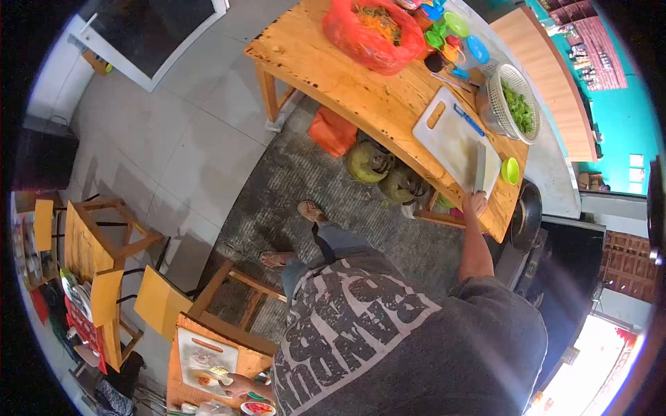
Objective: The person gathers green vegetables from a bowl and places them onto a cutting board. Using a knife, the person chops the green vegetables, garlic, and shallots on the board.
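Note:
My right hand [474, 202] is closed on the handle of a kitchen knife, at the near end of a white cutting board [444, 142]. The broad grey knife blade [481, 166] lies along the board. Farther up the same board is a blue-handled tool [470, 119]. My left hand [241, 385] reaches down to a second white cutting board [189, 350] on a smaller table. Its fingers look closed beside a pale piece [219, 371] and some chopped orange bits [204, 380]. What it holds is too small to make out.
On the wooden table [326, 76] stand a red plastic bag [378, 62] of shredded vegetables, a white basket [494, 93] with green leaves, and a green bowl [510, 170]. Gas cylinders [370, 161] sit underneath. A black wok [527, 218] stands at the table's end; chairs [159, 301] are at left.

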Motion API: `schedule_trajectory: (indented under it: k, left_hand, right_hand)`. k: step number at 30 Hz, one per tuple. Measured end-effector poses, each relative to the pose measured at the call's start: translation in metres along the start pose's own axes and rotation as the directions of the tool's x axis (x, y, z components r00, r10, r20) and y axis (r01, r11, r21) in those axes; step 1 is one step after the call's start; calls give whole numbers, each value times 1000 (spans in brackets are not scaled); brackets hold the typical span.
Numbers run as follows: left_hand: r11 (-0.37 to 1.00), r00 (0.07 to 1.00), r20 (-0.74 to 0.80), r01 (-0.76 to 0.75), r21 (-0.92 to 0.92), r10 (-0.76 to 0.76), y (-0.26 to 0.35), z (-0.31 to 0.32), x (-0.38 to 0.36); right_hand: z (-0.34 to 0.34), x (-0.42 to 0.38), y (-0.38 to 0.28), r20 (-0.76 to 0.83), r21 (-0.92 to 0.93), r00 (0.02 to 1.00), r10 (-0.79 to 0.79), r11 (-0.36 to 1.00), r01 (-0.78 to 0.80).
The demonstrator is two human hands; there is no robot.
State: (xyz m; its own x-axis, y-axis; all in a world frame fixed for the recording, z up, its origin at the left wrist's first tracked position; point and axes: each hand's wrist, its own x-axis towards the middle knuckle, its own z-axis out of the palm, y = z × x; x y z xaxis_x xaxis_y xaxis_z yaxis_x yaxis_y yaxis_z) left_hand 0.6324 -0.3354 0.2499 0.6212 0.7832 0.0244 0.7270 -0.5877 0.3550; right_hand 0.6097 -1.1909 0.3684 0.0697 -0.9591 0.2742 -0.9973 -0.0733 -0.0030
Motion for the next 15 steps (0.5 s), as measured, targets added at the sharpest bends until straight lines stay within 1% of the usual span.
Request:
schedule_trajectory:
  k: [2, 5, 7, 8, 9, 12, 15]
  left_hand:
    - [1000, 1000, 29, 10, 13, -10, 5, 2, -5]
    - [999, 998, 51, 47, 19, -48, 22, 14, -22]
    - [997, 994, 77, 70, 21, -72, 28, 17, -30]
    - [996, 993, 87, 84, 29, -86, 28, 17, -34]
    - [995, 990, 101, 97, 35, -100, 30, 18, -36]
    - [991, 983, 127, 124, 47, -129, 34, 21, -45]
    - [986, 977, 140, 158, 52, -164, 31, 25, -49]
  right_hand:
    - [19, 13, 6, -17, 35, 997, -81, 996, 82]
    - [29, 22, 2, 4, 81, 985, -171, 982, 170]
    - [33, 20, -2, -22, 104, 968, -251, 962, 252]
    - [35, 21, -2, -34, 111, 956, -293, 949, 295]
    - [33, 20, -3, -55, 130, 923, -380, 914, 384]
    - [23, 19, -10, -9, 179, 900, -437, 884, 431]
    - [20, 24, -12, 13, 190, 863, -506, 848, 494]
